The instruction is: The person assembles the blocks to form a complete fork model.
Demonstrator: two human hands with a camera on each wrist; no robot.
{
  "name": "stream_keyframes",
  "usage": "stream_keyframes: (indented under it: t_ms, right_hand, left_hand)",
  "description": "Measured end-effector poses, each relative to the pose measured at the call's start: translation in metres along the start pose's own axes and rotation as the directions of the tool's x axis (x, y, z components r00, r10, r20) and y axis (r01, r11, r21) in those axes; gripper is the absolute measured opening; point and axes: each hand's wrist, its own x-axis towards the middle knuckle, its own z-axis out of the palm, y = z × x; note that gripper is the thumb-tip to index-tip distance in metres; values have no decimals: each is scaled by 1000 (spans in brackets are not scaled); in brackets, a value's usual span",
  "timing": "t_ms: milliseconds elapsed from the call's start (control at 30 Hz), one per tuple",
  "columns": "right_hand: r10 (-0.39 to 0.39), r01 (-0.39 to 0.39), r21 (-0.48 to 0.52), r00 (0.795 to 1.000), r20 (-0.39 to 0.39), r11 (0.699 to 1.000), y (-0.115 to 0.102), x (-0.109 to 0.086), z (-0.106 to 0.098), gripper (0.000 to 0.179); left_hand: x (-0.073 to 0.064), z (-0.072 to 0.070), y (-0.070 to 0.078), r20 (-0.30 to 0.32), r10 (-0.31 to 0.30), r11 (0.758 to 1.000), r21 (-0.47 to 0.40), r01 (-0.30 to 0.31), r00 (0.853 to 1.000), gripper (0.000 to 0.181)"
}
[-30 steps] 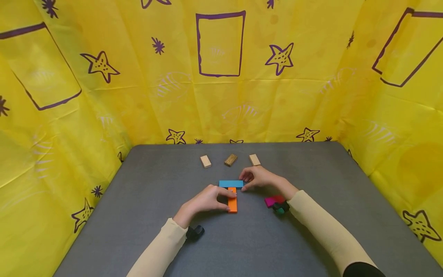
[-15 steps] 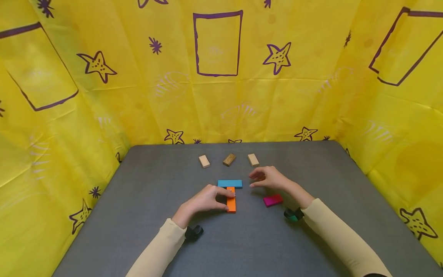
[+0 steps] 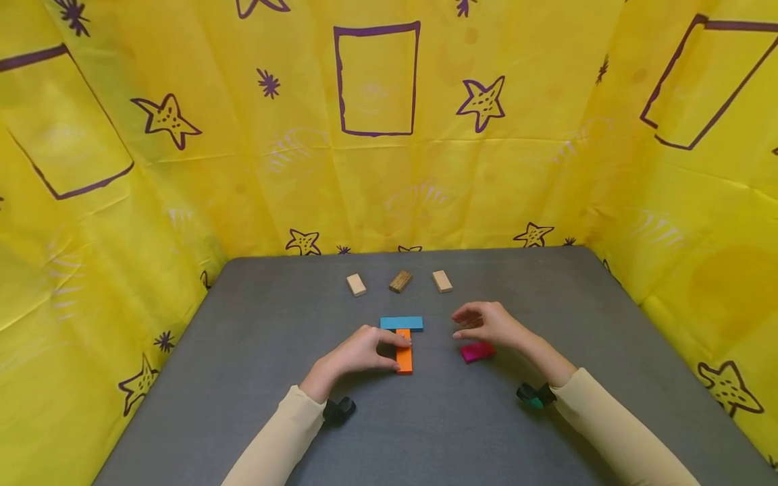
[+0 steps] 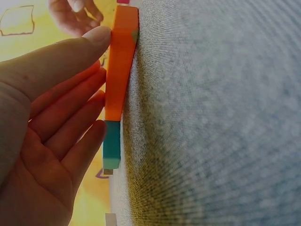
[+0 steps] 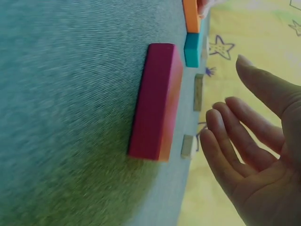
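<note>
An orange block (image 3: 404,361) lies lengthwise on the table, its far end meeting the middle of a blue block (image 3: 401,323) set crosswise, like a T. My left hand (image 3: 363,349) rests its thumb and fingertips on the orange block; the left wrist view shows the thumb (image 4: 97,37) near one end and the fingers spread along the same face. Nothing is in my right hand (image 3: 491,325), which hovers with fingers loosely bent just beyond a magenta block (image 3: 477,352). In the right wrist view this magenta block (image 5: 155,103) lies flat on the table, apart from the fingers.
Toward the back of the grey table (image 3: 292,297) lie a pale wooden block (image 3: 356,285), a darker brown one (image 3: 400,281) and another pale one (image 3: 442,281). A yellow patterned cloth (image 3: 377,175) rises behind the table and at both sides.
My right hand has come off the right end of the blue block and moved right and nearer, to above the magenta block. My left hand stays on the orange block.
</note>
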Motion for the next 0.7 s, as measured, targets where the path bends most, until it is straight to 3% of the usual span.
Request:
stream_keyframes:
  t_ms: [700]
  right_hand:
    - [52,-52,4,997,-49,999,21,-40,0,39]
  left_hand:
    - [0,0,-1,-6,25,1000,-16,-25,1000,45]
